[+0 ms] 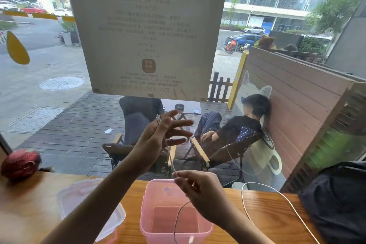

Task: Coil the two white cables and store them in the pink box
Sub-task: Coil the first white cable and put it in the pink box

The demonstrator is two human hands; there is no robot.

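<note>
My left hand is raised in front of the window, fingers spread, with the end of a white cable pressed under the thumb against the palm. The cable runs taut down to my right hand, which pinches it between thumb and fingers just above the pink box. Below the right hand the cable hangs into the box, its small plug near the front rim. The pink box stands open on the wooden counter. A second white cable lies in a loop on the counter to the right.
The box's clear lid lies on the wooden counter to the left. A red helmet-like object sits at far left, a dark bag at far right. A window directly behind the counter shows a deck and a seated person.
</note>
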